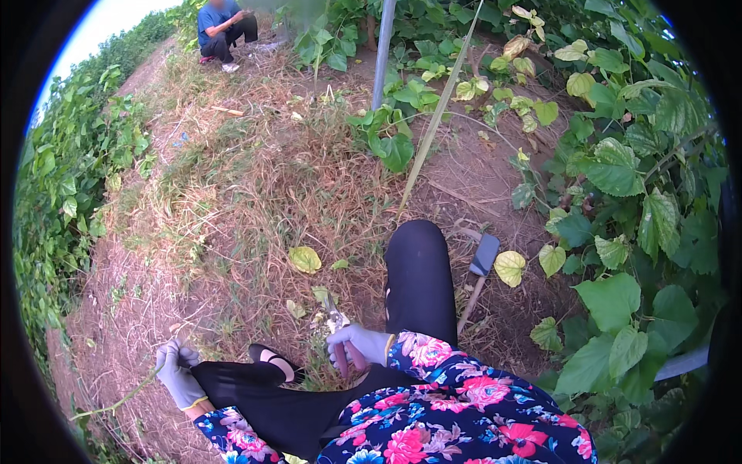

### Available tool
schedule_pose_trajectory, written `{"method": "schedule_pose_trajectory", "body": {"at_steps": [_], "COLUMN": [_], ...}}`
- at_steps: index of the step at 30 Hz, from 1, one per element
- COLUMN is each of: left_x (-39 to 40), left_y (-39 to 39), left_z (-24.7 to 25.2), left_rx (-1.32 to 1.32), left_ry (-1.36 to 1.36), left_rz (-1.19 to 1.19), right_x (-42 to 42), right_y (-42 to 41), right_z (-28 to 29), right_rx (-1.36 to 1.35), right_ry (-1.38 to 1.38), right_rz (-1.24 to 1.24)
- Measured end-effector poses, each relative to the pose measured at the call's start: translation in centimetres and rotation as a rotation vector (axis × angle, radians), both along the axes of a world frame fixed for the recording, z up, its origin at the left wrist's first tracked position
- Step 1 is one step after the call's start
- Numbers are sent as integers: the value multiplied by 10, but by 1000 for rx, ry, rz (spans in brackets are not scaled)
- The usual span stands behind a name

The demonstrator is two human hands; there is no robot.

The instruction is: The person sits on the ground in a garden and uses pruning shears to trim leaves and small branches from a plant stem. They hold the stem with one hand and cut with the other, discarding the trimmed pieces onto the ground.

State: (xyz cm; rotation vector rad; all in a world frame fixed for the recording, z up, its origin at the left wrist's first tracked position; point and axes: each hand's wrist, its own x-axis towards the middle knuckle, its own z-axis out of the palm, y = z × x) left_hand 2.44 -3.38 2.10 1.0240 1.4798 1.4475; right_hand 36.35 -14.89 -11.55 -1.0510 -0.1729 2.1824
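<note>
My left hand (175, 371), in a pale glove with a yellow cuff edge, pinches a thin green stem (119, 401) beside my left knee. The stem trails down and to the left. In front of my lap, my right hand (359, 342), gloved alike, grips pruning shears (343, 361) by their dull red handles. Their metal blades (333, 308) point away from me, over small pale plant bits (320, 325) on the ground. Whether the blades are apart is too small to tell. A yellowing leaf (305, 259) lies beyond the shears.
Leafy green vines (614, 325) crowd my right side. A metal pole (383, 55) and a slanting flat strap (440, 110) stand ahead. By my right knee lies a dark rectangular object (486, 254) across a stick (471, 301). A person (220, 29) squats far ahead.
</note>
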Motion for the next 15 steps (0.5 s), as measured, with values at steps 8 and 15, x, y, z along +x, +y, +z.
{"method": "schedule_pose_trajectory", "body": {"at_steps": [8, 15], "left_x": [9, 4], "left_y": [-7, -9], "left_z": [11, 10], "left_rx": [69, 41], "left_ry": [-97, -192], "left_rz": [-35, -50], "right_x": [10, 2], "right_y": [2, 2], "right_z": [-6, -9], "right_rx": [33, -20], "right_ry": [10, -23], "right_rz": [-7, -15]}}
